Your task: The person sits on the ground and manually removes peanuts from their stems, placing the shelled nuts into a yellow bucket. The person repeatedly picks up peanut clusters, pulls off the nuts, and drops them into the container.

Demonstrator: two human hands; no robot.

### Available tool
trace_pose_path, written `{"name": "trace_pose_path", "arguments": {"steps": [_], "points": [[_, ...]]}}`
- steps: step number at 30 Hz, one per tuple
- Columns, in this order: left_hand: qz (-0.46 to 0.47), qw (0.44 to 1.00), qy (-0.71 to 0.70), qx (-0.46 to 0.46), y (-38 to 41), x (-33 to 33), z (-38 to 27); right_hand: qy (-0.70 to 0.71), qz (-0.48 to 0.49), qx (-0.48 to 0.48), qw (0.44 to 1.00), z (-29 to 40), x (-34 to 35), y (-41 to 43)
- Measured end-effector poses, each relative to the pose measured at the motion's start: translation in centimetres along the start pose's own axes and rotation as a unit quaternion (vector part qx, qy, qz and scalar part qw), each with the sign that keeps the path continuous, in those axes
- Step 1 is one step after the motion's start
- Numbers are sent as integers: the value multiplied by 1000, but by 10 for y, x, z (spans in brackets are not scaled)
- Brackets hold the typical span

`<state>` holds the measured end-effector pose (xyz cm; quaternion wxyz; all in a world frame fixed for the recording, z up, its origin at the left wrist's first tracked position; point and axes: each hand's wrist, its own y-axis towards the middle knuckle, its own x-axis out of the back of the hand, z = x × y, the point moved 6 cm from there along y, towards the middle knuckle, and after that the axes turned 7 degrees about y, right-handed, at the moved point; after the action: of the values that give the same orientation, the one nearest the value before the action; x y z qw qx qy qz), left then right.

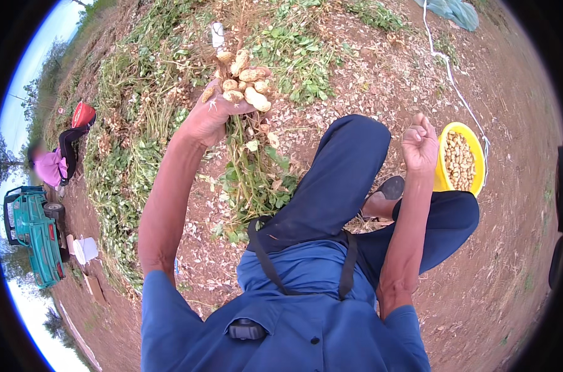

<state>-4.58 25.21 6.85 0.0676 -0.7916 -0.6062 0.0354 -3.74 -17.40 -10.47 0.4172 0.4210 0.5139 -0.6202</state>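
Observation:
My left hand (214, 111) grips an uprooted peanut plant, with a cluster of peanut pods (251, 86) above and beside the fingers. The plant's leafy stems (249, 172) hang below the hand towards my knee. On the right, my right hand (420, 144) is raised with its fingers curled in, beside a yellow plastic basin (440, 160). Whether something small is between those fingers cannot be made out. Picked peanuts (459, 160) lie in the basin, near my bent leg.
Heaped peanut plants (123, 153) run along the left. A person in a pink top (51, 165) sits by a red bucket (83, 115). Near them stand a teal cargo vehicle (35, 237) and a white bucket (85, 250). A white cord (453, 81) crosses the soil behind the basin.

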Motion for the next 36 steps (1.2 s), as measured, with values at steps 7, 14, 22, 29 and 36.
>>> {"name": "trace_pose_path", "arguments": {"steps": [7,14,22,29,36], "points": [[42,998,-41,25,12,-7,7,-489,218,-57,843,-183,-127,-131],[1,1000,-14,-18,8,-4,12,-542,272,-89,790,-231,-116,-138],[-67,997,-32,5,6,-7,6,-654,311,101,682,-208,-131,-154],[-62,996,67,-12,11,-30,5,-589,293,-97,747,-226,-119,-172],[-87,983,159,-40,13,-46,6,-295,249,-308,869,-230,-98,-171]]}}
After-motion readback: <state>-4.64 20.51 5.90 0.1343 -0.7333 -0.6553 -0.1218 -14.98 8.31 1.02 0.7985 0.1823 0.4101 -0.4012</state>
